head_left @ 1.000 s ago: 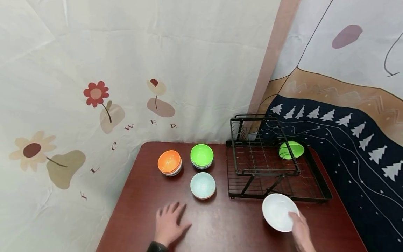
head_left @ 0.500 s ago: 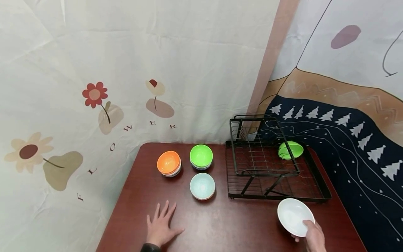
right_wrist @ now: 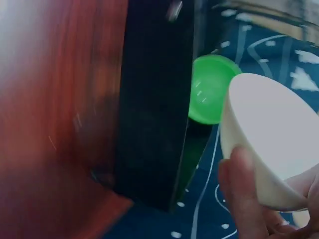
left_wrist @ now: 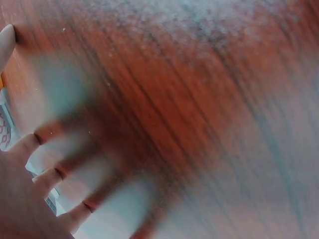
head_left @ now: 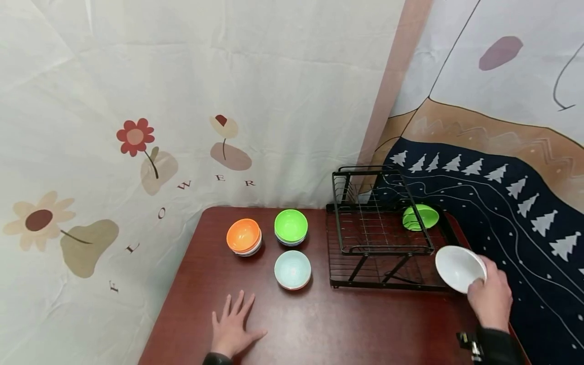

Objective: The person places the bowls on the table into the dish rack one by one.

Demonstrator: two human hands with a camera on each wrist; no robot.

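My right hand (head_left: 493,294) grips a white bowl (head_left: 458,268) by its near right rim, thumb inside and fingers beneath. The bowl is tilted and held over the front right corner of the black two-tier dish rack (head_left: 388,286). In the right wrist view the white bowl (right_wrist: 274,129) partly overlaps a green bowl (right_wrist: 212,89) standing in the rack. My left hand (head_left: 232,327) rests on the table with fingers spread, holding nothing. In the left wrist view its fingertips (left_wrist: 75,216) touch the wood. Nearest to it is a pale blue bowl (head_left: 292,269).
At the back left stand a stack of bowls topped by an orange bowl (head_left: 243,235) and another topped by a green bowl (head_left: 291,225). The rack fills the right side of the brown table (head_left: 347,324). Printed cloth (head_left: 274,101) hangs behind.
My right hand has carried the white bowl right and then back, from in front of the rack to over its right corner. My left hand shifted slightly left and spread flat.
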